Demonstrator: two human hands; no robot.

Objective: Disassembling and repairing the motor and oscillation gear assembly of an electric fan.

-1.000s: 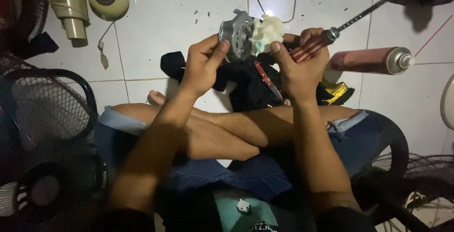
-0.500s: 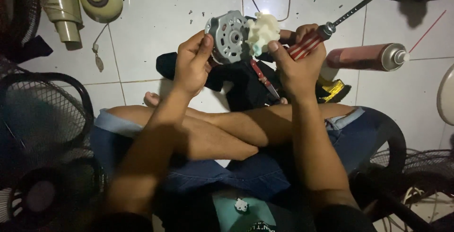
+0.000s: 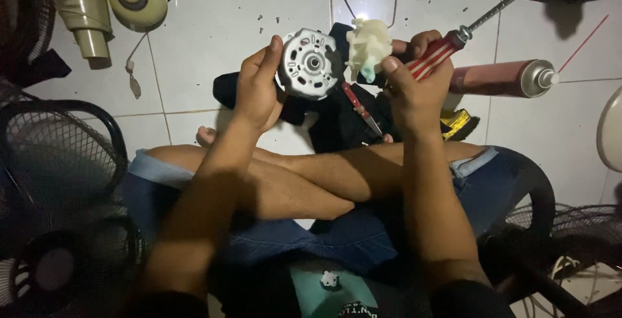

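My left hand (image 3: 257, 88) grips a round silver fan motor (image 3: 310, 63) by its left edge, its flat face with a centre hole turned towards me. My right hand (image 3: 414, 78) holds a cream plastic gear housing (image 3: 367, 47) between thumb and fingers, just right of the motor and slightly apart from it. The same hand also clasps a screwdriver with a red-and-white striped handle (image 3: 435, 56), its shaft pointing up and to the right. Both hands are raised above my crossed legs.
A dark cloth (image 3: 337, 120) with a small red-handled tool (image 3: 360, 105) lies on the white tiled floor below the hands. A pink spray can (image 3: 505, 78) lies at right. Fan guards (image 3: 52, 156) stand at left and lower right; beige fan parts (image 3: 103, 0) lie at top left.
The cream housing has come off the motor and now sits apart to its right. The motor's flat face has turned more towards me.
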